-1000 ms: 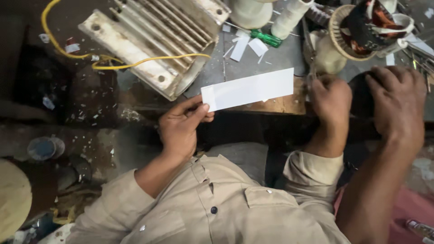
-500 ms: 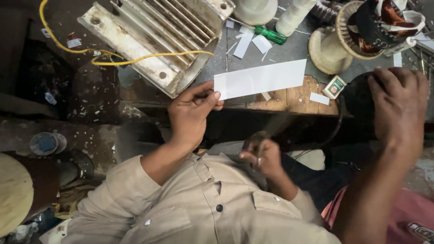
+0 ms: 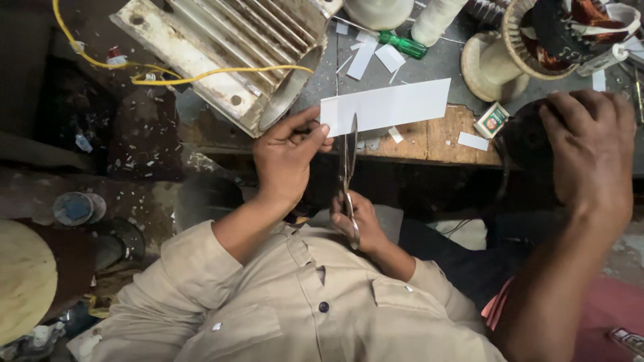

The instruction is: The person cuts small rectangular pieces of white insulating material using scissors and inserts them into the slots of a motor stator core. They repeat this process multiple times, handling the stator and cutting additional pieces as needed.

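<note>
Head view: the left hand (image 3: 288, 154) pinches the near end of a white paper strip (image 3: 396, 104) at upper centre of the frame, thumb and fingers clenched on its left edge. The strip hangs level over the front edge of the counter (image 3: 436, 137). The right hand (image 3: 359, 224), lower and closer to the body, has its grip closed around the handles of a pair of scissors (image 3: 349, 161). The blades point up the frame and meet the strip just right of the left thumb. Judging by this, the cut is just starting. It seems to call for the strip held taut and the blades kept square to its long edge, clear of the left thumb.

A finned motor housing (image 3: 228, 53) lies at upper left, touching the left hand's knuckles, with a yellow wire (image 3: 201, 75) draped across it. Behind the strip are white paper offcuts (image 3: 376, 57) and a green-handled screwdriver (image 3: 406, 45). A small box (image 3: 492, 119) sits to the right of the strip. A wound stator (image 3: 570, 33) sits at upper right. Another person's hand (image 3: 590, 147) rests on a dark round object at the right edge, near the strip's far end but apart from it.
</note>
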